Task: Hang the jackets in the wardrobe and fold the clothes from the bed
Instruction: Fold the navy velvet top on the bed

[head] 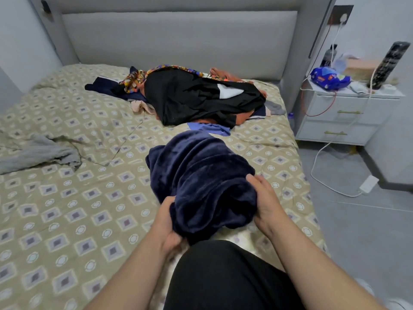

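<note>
The left hand [168, 222] and right hand [264, 201] each grip one side of a bunched navy fleece garment [201, 173], which lies on the patterned bed [78, 198]. Beyond it, a pile of clothes [196, 97] sits near the headboard. A blue packet [330, 78] lies on the nightstand [344, 113], its print too blurred to read.
</note>
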`<state>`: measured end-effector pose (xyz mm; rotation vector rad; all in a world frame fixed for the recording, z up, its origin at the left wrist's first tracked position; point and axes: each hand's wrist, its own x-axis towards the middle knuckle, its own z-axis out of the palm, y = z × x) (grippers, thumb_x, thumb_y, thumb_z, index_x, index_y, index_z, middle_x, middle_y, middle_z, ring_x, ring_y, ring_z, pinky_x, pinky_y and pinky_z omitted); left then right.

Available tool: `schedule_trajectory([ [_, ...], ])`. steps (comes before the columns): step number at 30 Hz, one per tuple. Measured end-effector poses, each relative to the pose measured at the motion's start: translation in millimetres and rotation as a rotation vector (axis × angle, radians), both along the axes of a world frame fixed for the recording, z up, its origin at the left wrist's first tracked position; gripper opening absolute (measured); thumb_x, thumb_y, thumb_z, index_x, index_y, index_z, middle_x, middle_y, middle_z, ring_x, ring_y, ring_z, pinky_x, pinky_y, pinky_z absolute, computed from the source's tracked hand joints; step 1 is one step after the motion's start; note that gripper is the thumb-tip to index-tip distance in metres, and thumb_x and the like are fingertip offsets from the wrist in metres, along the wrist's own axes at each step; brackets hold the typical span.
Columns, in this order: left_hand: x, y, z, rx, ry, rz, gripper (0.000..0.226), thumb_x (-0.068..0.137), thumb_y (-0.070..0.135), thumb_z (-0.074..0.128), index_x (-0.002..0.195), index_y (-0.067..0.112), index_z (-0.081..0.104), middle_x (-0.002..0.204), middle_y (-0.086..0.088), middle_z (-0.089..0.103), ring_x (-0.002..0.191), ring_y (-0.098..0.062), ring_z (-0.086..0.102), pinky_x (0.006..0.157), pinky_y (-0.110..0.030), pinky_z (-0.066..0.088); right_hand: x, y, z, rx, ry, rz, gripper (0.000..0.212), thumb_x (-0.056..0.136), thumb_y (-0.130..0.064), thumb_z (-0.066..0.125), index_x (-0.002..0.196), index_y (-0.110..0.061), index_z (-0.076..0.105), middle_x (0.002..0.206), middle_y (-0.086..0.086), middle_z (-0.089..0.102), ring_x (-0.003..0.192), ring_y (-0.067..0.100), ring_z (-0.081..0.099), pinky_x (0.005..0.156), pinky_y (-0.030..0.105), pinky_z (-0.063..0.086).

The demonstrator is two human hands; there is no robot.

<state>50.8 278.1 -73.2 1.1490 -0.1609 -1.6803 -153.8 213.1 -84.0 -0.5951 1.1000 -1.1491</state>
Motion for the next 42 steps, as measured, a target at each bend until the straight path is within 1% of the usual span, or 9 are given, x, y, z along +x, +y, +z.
schedule_trajectory([
  [5, -48.3, -28.7, 2.6, 0.148, -0.145, -0.246, 0.015, 0.088, 0.023, 0.054, 0.082, 0.012, 0.061, 0.067, -0.008, 0.064, 0.065, -0.026, 0.065, 0.08, -0.049, 0.056, -38.4, 0.5, 5.9, -0.011, 0.287, 0.118, 0.044, 0.088, -0.037, 0.07, 0.13, -0.028, 0.06, 0.122, -0.005, 0.068, 0.105, 0.015, 0.067, 0.071, 0.026, 0.05],
  [11, -20.2, -37.7, 33.9, 0.257, -1.093, -0.904, 0.065, 0.093, 0.065, 0.045, 0.088, 0.003, 0.064, 0.069, -0.012, 0.07, 0.051, -0.024, 0.063, 0.048, -0.025, 0.048, -61.7, -9.6, 15.0, -0.081, 0.444, 0.08, 0.021, 0.1, -0.028, 0.049, 0.107, -0.021, 0.068, 0.108, -0.005, 0.07, 0.098, 0.011, 0.065, 0.079, 0.027, 0.048],
  [18, -0.2, -124.7, 104.0, -0.247, -1.788, -0.388, 0.055, 0.088, 0.062, 0.052, 0.074, 0.01, 0.06, 0.076, -0.014, 0.065, 0.079, -0.033, 0.062, 0.068, -0.036, 0.043, -44.4, -40.2, 29.9, 0.038, 0.631, 0.104, 0.074, 0.081, -0.069, 0.056, 0.1, 0.003, 0.066, 0.095, 0.013, 0.071, 0.09, 0.031, 0.067, 0.082, 0.04, 0.053],
  [21, 7.8, -176.2, 91.1, -0.411, -1.679, -0.335, 0.054, 0.084, 0.055, 0.064, 0.115, 0.011, 0.064, 0.119, -0.009, 0.066, 0.107, -0.027, 0.061, 0.086, -0.035, 0.047, -31.3, -35.3, 20.6, 0.144, 0.682, 0.248, 0.051, 0.09, -0.06, 0.057, 0.105, -0.012, 0.065, 0.088, -0.001, 0.066, 0.082, 0.018, 0.063, 0.077, 0.032, 0.051],
  [25, -3.5, -196.9, 43.0, -0.12, -0.963, -0.588, 0.06, 0.084, 0.072, 0.054, 0.108, 0.018, 0.068, 0.106, -0.004, 0.075, 0.082, -0.015, 0.071, 0.074, -0.024, 0.053, -28.7, -26.6, 7.3, 0.213, 0.641, 0.383, 0.027, 0.086, -0.044, 0.067, 0.076, -0.019, 0.065, 0.054, -0.008, 0.058, 0.051, 0.01, 0.055, 0.051, 0.022, 0.045],
  [29, -11.3, -194.2, 6.1, -0.032, -1.214, -0.603, 0.06, 0.077, 0.058, 0.069, 0.115, 0.015, 0.052, 0.111, -0.005, 0.06, 0.089, -0.021, 0.061, 0.075, -0.035, 0.047, -39.3, -54.3, 11.5, 0.316, 0.561, 0.25, 0.02, 0.081, -0.034, 0.065, 0.079, -0.016, 0.056, 0.054, -0.004, 0.05, 0.041, 0.011, 0.044, 0.044, 0.02, 0.03],
  [33, -9.0, -187.9, -5.0, -0.096, -1.261, -0.518, 0.04, 0.079, 0.049, 0.065, 0.102, 0.017, 0.056, 0.099, -0.002, 0.063, 0.087, -0.021, 0.062, 0.067, -0.034, 0.045, -33.8, -81.6, -5.7, -0.033, 0.876, 0.218, 0.054, 0.082, -0.026, 0.053, 0.136, -0.03, 0.049, 0.132, -0.001, 0.049, 0.098, 0.024, 0.065, 0.066, 0.029, 0.051],
  [38, -1.0, -185.1, -23.8, -0.162, -1.382, -0.432, 0.026, 0.088, 0.042, 0.051, 0.083, 0.017, 0.052, 0.087, -0.001, 0.059, 0.075, -0.019, 0.056, 0.066, -0.035, 0.041, -40.8, -89.6, -31.6, -0.432, 1.043, 0.685, 0.062, 0.089, -0.017, 0.056, 0.144, -0.041, 0.039, 0.14, -0.005, 0.044, 0.127, 0.013, 0.044, 0.112, 0.032, 0.036],
  [42, -4.5, -181.1, -33.6, -0.152, -1.46, -0.436, 0.03, 0.095, 0.047, 0.046, 0.096, 0.017, 0.051, 0.091, 0.0, 0.058, 0.085, -0.022, 0.057, 0.077, -0.039, 0.045, -55.0, -92.8, -41.3, -0.461, 1.202, 0.585, 0.058, 0.085, -0.018, 0.04, 0.138, -0.039, 0.048, 0.128, -0.001, 0.058, 0.116, 0.02, 0.054, 0.102, 0.038, 0.045],
])
